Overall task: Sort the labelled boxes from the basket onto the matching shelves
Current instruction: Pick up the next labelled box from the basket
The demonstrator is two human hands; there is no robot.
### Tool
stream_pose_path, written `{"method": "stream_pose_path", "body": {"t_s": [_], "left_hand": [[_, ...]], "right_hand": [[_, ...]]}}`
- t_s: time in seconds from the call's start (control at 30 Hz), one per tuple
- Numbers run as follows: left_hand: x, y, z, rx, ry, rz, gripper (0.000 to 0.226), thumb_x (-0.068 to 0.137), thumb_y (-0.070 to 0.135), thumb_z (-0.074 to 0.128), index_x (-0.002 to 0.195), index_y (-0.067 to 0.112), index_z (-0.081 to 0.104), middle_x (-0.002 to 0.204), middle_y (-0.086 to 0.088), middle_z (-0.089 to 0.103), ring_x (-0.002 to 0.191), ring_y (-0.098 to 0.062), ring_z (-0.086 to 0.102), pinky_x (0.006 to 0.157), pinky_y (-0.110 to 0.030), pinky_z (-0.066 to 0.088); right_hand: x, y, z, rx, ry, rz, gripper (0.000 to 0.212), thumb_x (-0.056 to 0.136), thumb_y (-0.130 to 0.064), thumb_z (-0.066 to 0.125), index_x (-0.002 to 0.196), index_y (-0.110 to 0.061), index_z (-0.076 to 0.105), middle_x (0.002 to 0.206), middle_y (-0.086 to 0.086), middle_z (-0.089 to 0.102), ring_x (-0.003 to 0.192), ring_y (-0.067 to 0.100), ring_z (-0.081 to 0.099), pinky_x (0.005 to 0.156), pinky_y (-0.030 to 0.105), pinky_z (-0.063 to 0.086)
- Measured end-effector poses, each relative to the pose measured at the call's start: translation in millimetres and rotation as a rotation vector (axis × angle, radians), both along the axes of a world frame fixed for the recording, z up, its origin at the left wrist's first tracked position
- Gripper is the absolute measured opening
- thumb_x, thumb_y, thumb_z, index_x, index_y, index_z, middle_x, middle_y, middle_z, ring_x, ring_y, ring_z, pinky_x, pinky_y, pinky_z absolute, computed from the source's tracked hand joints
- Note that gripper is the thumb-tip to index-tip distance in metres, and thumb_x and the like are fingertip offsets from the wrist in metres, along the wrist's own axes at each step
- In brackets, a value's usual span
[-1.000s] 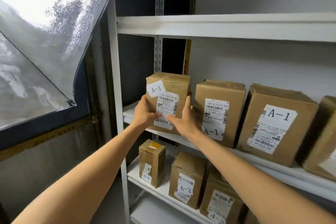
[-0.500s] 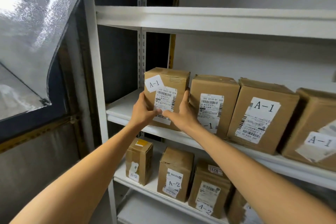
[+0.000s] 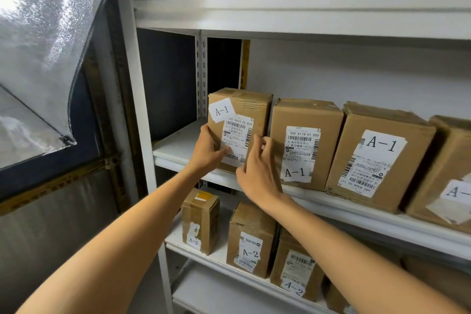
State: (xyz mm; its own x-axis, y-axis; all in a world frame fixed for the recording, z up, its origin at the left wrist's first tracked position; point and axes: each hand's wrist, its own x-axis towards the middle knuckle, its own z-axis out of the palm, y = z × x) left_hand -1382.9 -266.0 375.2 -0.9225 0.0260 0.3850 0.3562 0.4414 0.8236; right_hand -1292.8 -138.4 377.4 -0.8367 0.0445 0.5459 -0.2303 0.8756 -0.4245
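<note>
A brown cardboard box (image 3: 244, 107) with a white "A-1" tag and a shipping label stands at the left end of the middle white shelf (image 3: 175, 150). My left hand (image 3: 207, 153) grips its left front edge, thumb across the label. My right hand (image 3: 257, 171) is at its right front edge, fingers curled into the gap beside the neighbouring box (image 3: 305, 115). That box and a third one (image 3: 382, 160) also carry "A-1" labels. A fourth box (image 3: 453, 160) sits at the far right, its label partly cut off. No basket is in view.
On the lower shelf (image 3: 219, 255) stand boxes tagged "A-2" (image 3: 201, 219), (image 3: 251, 224), (image 3: 295, 270). An upper shelf (image 3: 280, 15) runs overhead. The rack's white upright post (image 3: 137, 109) is left of my arms. Further left is a window (image 3: 38, 58).
The box has gone further back on the shelf, next to its neighbour. My right fingers went from straight along its side to curled at its front edge. The view has moved closer.
</note>
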Motion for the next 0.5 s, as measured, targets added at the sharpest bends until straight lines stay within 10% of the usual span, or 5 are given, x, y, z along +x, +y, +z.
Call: {"method": "stream_pose_path", "body": {"t_s": [0.33,0.5], "left_hand": [[14.9,-18.7,2.1,-0.210,0.036,0.141,0.075,0.080,0.026,0.076,0.140,0.008,0.035,0.141,-0.009,0.042,0.128,-0.022,0.043,0.102,-0.030,0.038],[47.6,-22.5,17.4,-0.468,0.158,0.249,0.056,0.080,0.028,0.075,0.127,0.012,0.050,0.125,-0.004,0.054,0.112,-0.018,0.052,0.089,-0.026,0.042]], "right_hand": [[-2.2,-9.5,5.7,0.083,-0.041,-0.051,0.075,0.082,-0.016,0.063,0.143,0.001,0.023,0.143,0.019,0.020,0.128,0.034,0.036,0.093,0.036,0.051],[7.0,-6.6,4.3,0.203,-0.057,0.096,0.072,0.086,-0.022,0.064,0.143,-0.006,0.024,0.147,0.019,0.021,0.130,0.032,0.031,0.104,0.037,0.040]]}}
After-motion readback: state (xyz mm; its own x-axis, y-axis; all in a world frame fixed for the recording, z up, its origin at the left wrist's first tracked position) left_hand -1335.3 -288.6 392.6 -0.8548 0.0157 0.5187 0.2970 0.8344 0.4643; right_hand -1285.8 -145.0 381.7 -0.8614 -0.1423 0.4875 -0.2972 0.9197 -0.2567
